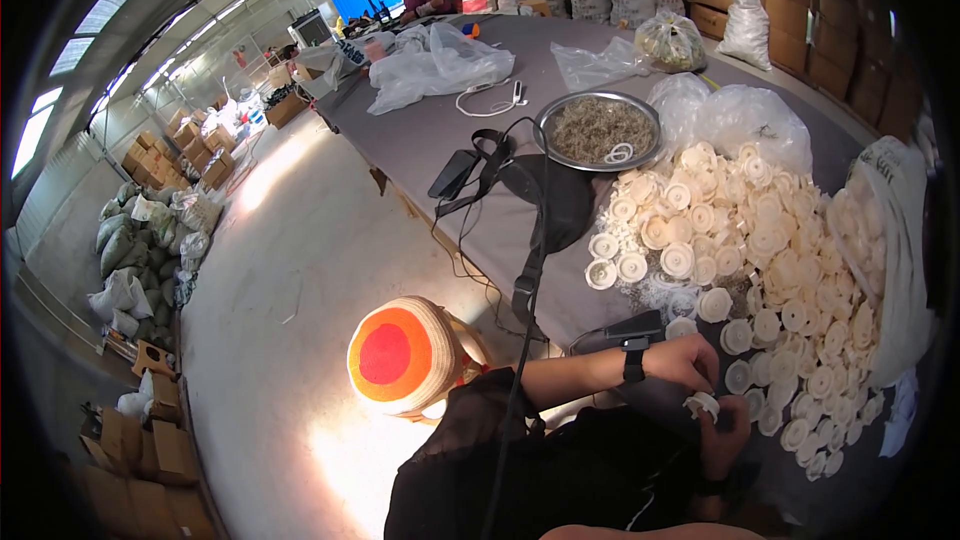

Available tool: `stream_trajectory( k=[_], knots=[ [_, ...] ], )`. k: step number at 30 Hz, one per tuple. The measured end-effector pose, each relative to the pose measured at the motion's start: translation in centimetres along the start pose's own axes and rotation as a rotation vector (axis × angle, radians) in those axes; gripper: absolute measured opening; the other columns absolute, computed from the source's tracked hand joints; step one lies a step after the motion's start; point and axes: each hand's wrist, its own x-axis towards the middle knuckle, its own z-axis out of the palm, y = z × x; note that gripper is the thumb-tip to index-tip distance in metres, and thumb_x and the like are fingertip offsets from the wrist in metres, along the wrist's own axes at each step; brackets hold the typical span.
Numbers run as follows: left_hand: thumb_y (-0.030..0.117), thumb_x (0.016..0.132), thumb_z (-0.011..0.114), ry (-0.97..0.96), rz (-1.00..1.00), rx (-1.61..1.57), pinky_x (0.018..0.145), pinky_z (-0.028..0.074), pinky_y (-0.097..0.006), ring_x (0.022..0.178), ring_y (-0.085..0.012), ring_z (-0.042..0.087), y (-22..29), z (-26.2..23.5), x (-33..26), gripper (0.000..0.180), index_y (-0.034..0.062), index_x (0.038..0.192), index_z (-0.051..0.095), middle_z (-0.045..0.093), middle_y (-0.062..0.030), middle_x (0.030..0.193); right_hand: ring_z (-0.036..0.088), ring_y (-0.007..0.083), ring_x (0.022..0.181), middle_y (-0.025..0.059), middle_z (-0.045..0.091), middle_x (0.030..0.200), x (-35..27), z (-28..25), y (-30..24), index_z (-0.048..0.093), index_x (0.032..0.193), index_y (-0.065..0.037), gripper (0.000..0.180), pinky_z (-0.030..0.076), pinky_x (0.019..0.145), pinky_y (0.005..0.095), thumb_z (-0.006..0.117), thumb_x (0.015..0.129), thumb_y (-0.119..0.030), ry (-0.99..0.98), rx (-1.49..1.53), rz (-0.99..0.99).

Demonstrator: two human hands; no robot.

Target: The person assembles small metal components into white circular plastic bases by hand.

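With right hand (727, 435), gripping small cream plastic part (702, 405) at fingertips, toward ten o'clock from knuckles. With left hand (682, 361), fingers curled, close to that part, near five o'clock from its wrist-side back; cannot tell whether gripping or only touching. Around both, from eleven to three o'clock, heaped cream wheel-like plastic discs (768, 240). Hard to make out: part's exact outline; left fingertips; right forearm, mostly hidden.

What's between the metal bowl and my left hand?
In the head view, cream round pieces and white stringy material lie between the bowl and your left hand.
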Motion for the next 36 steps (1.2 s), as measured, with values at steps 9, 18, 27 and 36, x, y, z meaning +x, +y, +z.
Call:
stream_trajectory(
  k=[9,18,27,36],
  knots=[
    [0.007,0.072,0.069,-0.077,-0.085,-0.107,0.059,0.048,-0.021,0.067,-0.0100,0.061,0.2,0.1,0.7,0.016,-0.0023,0.084,0.063,0.065,-0.0055,0.075,0.052,0.0228,0.072,0.0099,0.053,0.077,-0.1,-0.2,0.3,0.051,0.076,-0.002,0.023,0.041,0.066,0.0302,0.070,0.063,-0.003,0.008,0.042,-0.108],
    [0.008,0.072,0.069,-0.168,-0.078,-0.134,0.060,0.048,-0.020,0.068,-0.0092,0.061,-0.2,-0.2,0.9,0.019,-0.0017,0.088,0.064,0.065,-0.0048,0.076,0.053,0.0187,0.074,0.0089,0.054,0.079,0.0,-0.5,-0.2,0.052,0.078,-0.002,0.022,0.041,0.068,0.0275,0.070,0.066,-0.003,-0.003,0.124,0.050],
    [0.011,0.078,0.064,-0.092,-0.108,-0.184,0.066,0.046,-0.020,0.074,-0.0081,0.059,-1.0,0.0,0.2,0.019,-0.0016,0.092,0.064,0.064,-0.0043,0.082,0.053,0.0185,0.075,0.0096,0.055,0.080,-0.2,-0.6,0.2,0.053,0.079,-0.001,0.023,0.042,0.069,0.0273,0.071,0.065,-0.002,-0.008,0.159,0.072],
    [0.014,0.081,0.062,-0.016,0.064,-0.078,0.081,0.042,-0.027,0.094,-0.0169,0.055,1.4,1.5,-0.4,0.022,-0.0018,0.096,0.062,0.059,-0.0091,0.095,0.056,0.0242,0.076,0.0108,0.056,0.081,0.4,-1.4,-1.5,0.058,0.081,-0.004,0.022,0.044,0.068,0.0309,0.070,0.062,-0.003,0.075,-0.032,-0.119]
  ],
)
